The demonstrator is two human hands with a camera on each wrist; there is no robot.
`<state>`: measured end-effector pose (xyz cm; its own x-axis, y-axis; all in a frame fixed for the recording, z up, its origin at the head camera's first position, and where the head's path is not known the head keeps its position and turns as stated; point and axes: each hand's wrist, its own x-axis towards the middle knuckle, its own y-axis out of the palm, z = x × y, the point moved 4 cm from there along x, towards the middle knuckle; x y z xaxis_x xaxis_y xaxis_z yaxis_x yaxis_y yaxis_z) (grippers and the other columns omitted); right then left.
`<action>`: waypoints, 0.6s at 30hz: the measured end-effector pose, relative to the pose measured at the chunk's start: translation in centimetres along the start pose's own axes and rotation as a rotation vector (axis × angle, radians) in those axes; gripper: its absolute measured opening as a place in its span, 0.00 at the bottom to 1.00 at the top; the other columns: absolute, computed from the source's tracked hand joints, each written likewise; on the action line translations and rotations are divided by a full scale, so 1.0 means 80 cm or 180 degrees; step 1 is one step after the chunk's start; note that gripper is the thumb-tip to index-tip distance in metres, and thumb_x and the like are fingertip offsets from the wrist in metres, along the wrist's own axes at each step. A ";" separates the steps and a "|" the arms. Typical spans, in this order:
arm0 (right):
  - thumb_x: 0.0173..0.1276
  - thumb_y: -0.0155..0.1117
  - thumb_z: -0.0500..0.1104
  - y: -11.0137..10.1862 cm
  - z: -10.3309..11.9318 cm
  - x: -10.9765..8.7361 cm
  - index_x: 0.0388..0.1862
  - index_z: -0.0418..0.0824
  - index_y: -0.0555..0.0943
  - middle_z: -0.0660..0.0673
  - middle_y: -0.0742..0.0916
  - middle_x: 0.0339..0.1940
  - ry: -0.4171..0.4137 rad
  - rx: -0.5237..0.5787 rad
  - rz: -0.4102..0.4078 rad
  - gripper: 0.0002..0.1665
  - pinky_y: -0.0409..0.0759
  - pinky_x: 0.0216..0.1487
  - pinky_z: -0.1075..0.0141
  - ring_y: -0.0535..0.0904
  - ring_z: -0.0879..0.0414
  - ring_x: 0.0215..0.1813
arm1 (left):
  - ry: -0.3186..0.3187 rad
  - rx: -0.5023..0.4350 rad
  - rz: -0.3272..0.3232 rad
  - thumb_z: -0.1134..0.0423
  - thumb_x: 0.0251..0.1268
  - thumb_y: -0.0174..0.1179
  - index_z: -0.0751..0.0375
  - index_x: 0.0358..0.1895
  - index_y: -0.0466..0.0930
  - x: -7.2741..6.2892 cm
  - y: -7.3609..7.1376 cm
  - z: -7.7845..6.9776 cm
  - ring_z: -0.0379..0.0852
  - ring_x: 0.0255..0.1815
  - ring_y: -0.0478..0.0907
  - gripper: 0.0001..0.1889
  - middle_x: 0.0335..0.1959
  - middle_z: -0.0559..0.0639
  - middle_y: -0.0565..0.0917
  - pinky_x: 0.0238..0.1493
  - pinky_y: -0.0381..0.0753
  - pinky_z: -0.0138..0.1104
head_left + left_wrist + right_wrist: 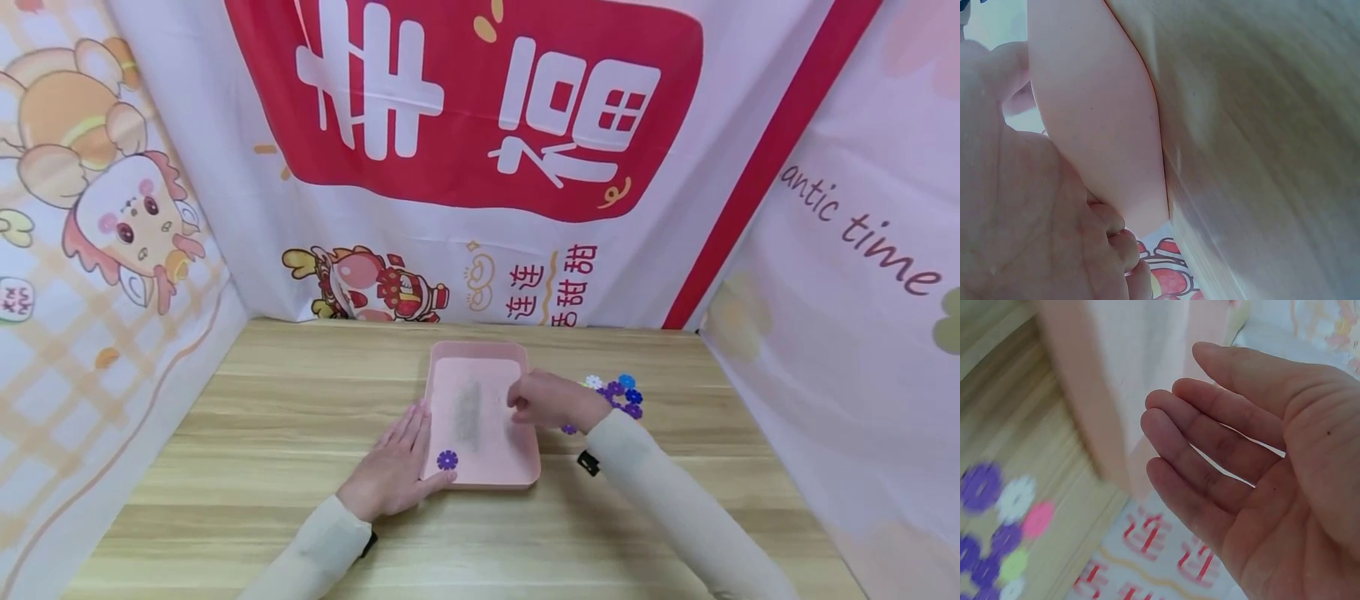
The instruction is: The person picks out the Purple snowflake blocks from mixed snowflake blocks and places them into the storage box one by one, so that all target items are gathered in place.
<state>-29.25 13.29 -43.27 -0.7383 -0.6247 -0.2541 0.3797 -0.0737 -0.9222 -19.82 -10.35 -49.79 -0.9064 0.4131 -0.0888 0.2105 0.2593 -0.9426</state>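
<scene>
A shallow pink tray (pixel 495 471) sits on the wooden table. One purple snowflake disc (pixel 447 460) lies in its near left corner. My left hand (pixel 393 475) rests against the tray's left side with fingers extended, the thumb along the near corner beside that disc. In the left wrist view, the fingers of this hand (pixel 1035 206) lie along the pink outer wall. Over the tray's right rim is my right hand (pixel 551 398). Its fingers (pixel 1179 437) are loosely bent in the right wrist view, and nothing shows between them and the thumb.
A loose group of snowflake discs (pixel 617 389), purple, blue and white, lies right of the tray, partly behind the right forearm. Pink and green discs (pixel 1014 565) are among them. Printed cloth (pixel 480 192) hangs behind the table and along both sides.
</scene>
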 end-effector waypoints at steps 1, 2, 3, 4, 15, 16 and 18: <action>0.76 0.69 0.42 -0.001 -0.009 -0.005 0.53 0.41 0.90 0.46 0.92 0.42 0.0068 0.0031 0.0017 0.12 0.88 0.51 0.61 0.84 0.58 0.39 | -0.0009 0.0023 0.0025 0.30 0.77 0.51 0.73 0.84 0.45 0.000 0.000 0.000 0.64 0.90 0.43 0.54 0.88 0.67 0.43 0.89 0.49 0.56; 0.76 0.69 0.42 -0.002 -0.018 -0.010 0.53 0.41 0.91 0.46 0.92 0.40 0.0124 0.0050 0.0021 0.11 0.87 0.49 0.61 0.83 0.58 0.37 | -0.0012 0.0046 0.0042 0.29 0.77 0.50 0.72 0.85 0.45 0.001 -0.001 -0.001 0.64 0.90 0.43 0.54 0.88 0.66 0.43 0.89 0.49 0.56; 0.76 0.69 0.42 -0.002 -0.026 -0.015 0.52 0.42 0.91 0.47 0.91 0.38 0.0166 0.0057 0.0019 0.11 0.87 0.47 0.61 0.82 0.58 0.36 | -0.0011 0.0063 0.0050 0.29 0.77 0.50 0.72 0.85 0.45 0.002 -0.001 -0.001 0.64 0.90 0.43 0.54 0.88 0.66 0.43 0.89 0.49 0.56; 0.76 0.69 0.42 -0.002 -0.035 -0.021 0.52 0.42 0.91 0.48 0.90 0.37 0.0208 0.0067 0.0026 0.11 0.86 0.47 0.61 0.81 0.58 0.35 | -0.0008 0.0069 0.0052 0.29 0.77 0.49 0.72 0.85 0.45 0.002 -0.001 -0.002 0.64 0.90 0.43 0.55 0.88 0.66 0.43 0.89 0.49 0.56; 0.74 0.72 0.39 0.024 -0.111 -0.064 0.49 0.40 0.89 0.50 0.88 0.36 0.0311 0.0135 -0.0019 0.08 0.87 0.48 0.60 0.79 0.57 0.37 | -0.0039 0.0026 0.0033 0.29 0.77 0.49 0.72 0.85 0.45 0.002 0.001 -0.002 0.63 0.90 0.42 0.55 0.88 0.65 0.43 0.89 0.49 0.55; 0.73 0.72 0.40 0.028 -0.116 -0.065 0.48 0.41 0.88 0.51 0.87 0.34 0.0310 0.0135 -0.0058 0.08 0.86 0.46 0.62 0.78 0.58 0.36 | -0.0047 0.0025 0.0040 0.29 0.77 0.49 0.72 0.85 0.45 0.001 0.001 -0.002 0.63 0.90 0.42 0.54 0.88 0.65 0.43 0.89 0.49 0.55; 0.72 0.74 0.41 0.037 -0.126 -0.065 0.47 0.42 0.88 0.52 0.85 0.33 0.0322 0.0174 -0.0122 0.08 0.84 0.42 0.65 0.77 0.59 0.35 | -0.0065 0.0031 0.0058 0.29 0.77 0.49 0.71 0.85 0.45 0.001 0.001 -0.002 0.63 0.90 0.42 0.54 0.89 0.65 0.43 0.89 0.49 0.55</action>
<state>-29.85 24.14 -47.63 -0.8043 -0.5392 -0.2497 0.3780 -0.1400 -0.9152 -19.79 -10.17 -49.78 -0.9097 0.3997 -0.1123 0.2234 0.2433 -0.9439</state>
